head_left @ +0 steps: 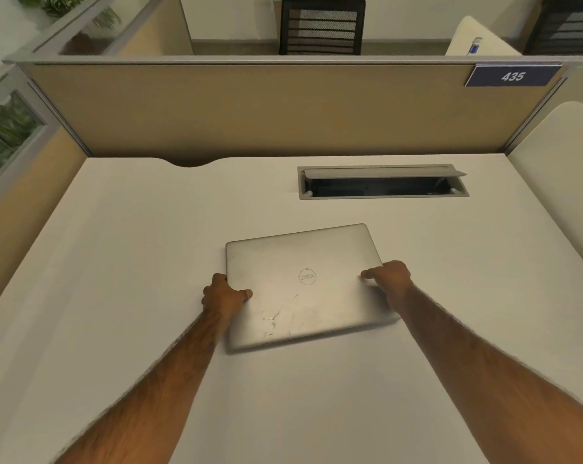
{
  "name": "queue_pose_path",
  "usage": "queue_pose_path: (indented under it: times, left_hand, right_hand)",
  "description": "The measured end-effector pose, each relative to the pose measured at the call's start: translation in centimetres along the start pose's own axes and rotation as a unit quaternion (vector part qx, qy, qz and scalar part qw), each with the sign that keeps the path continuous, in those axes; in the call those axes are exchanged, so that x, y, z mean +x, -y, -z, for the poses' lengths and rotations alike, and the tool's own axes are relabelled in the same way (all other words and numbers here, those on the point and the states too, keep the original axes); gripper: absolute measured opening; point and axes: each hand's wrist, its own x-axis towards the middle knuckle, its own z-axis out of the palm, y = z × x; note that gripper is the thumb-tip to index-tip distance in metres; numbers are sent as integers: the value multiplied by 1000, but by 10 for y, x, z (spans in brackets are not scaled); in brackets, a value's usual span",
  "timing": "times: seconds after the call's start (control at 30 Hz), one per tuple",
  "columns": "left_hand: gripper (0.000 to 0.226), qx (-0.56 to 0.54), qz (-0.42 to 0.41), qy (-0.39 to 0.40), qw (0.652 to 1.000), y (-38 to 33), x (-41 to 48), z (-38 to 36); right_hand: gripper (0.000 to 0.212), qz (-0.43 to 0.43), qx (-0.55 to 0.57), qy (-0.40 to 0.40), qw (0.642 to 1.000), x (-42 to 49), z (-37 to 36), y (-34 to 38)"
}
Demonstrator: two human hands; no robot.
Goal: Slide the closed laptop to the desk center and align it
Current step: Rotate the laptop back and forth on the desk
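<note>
A closed silver laptop (303, 283) with a round logo on its lid lies flat near the middle of the white desk (116, 262). It is turned slightly, its right side farther from me than its left. My left hand (225, 294) grips the laptop's left edge, thumb on the lid. My right hand (389, 279) grips the right edge, thumb resting on top. Both forearms reach in from the bottom of the view.
An open cable tray slot (382, 182) with a raised flap sits in the desk behind the laptop, to the right. A tan partition (250, 108) with a blue 435 sign (512, 76) walls the back; side partitions stand left and right.
</note>
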Motion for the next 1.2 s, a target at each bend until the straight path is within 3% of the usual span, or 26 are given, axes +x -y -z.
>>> queue_pose_path:
  times: [0.23, 0.37, 0.6, 0.7, 1.2]
  left_hand:
    - [75, 6, 3, 6, 1000, 6, -8, -5]
    - [70, -7, 11, 6, 1000, 11, -19, -9]
    - [70, -41, 39, 3, 998, 21, -39, -16]
    - [66, -48, 52, 2, 998, 23, -48, -21]
    - [49, -96, 93, 16, 991, 23, -75, -33]
  right_hand:
    - [24, 31, -25, -28, 999, 2, 1, 15]
    - [35, 42, -37, -26, 998, 10, 0, 24]
    - [30, 69, -64, -15, 995, 7, -3, 48]
    - [56, 72, -91, 4, 993, 15, -4, 56]
    - [69, 106, -163, 46, 980, 16, -17, 98]
